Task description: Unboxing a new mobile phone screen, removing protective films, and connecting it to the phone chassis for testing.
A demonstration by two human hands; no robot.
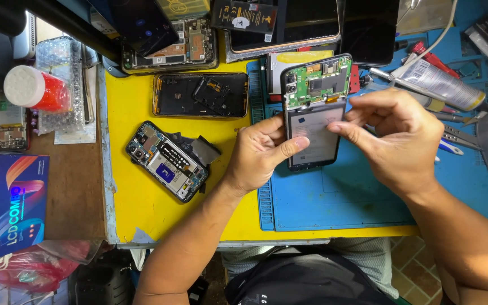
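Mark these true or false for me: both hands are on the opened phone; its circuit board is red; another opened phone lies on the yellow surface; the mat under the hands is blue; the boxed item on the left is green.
1. Both the left hand and right hand are on the opened phone: true.
2. Its circuit board is red: false, it is green.
3. Another opened phone lies on the yellow surface: true.
4. The mat under the hands is blue: true.
5. The box at left is green: false, mostly blue.

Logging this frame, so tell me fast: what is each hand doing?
Left hand: shut on the opened phone, gripping its left edge.
Right hand: fingertips pinched over the phone's battery.
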